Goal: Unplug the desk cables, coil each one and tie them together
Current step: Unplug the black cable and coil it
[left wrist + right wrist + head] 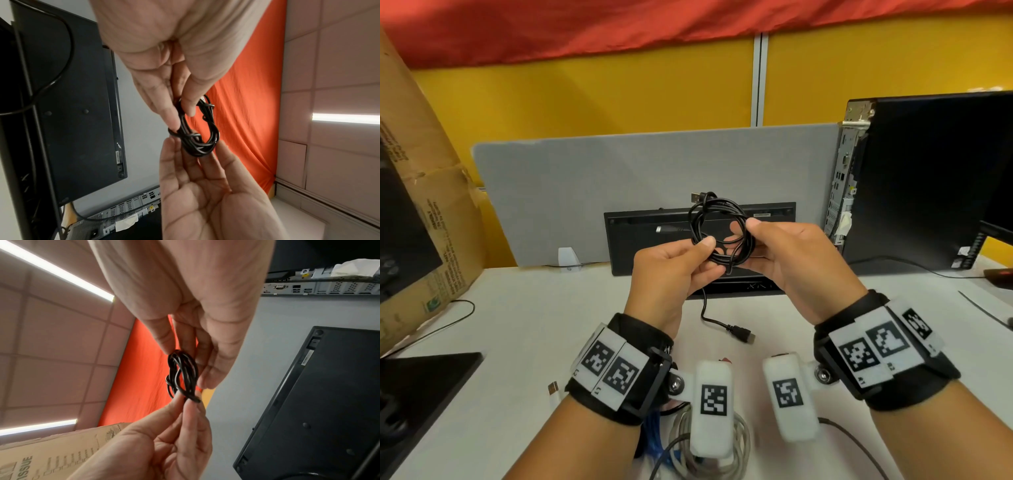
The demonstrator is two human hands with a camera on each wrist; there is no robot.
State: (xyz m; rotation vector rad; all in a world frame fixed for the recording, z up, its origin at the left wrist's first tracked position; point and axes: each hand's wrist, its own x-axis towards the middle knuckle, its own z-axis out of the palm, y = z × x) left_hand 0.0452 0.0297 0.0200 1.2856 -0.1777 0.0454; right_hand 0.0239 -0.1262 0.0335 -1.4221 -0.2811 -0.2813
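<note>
While both hands are pinching the black cable [719, 233] coil above the worktop [517, 325], left hand [671, 270] and right hand [798, 263], the head view is showing a grey bundle [709, 459] already coiled and one black lead [726, 329] lying loose; both wrist views are showing fingers gripping the coil, tying apparently pending

Glossy black rubbery cable coil [720, 233] at centre frame; matt grey felt-like divider [592, 178] behind; smooth white desk [534, 329] below. Creased brown cardboard box [431, 205] at left — bare perforated metal on the computer tower's back [840, 181] at right.
</note>
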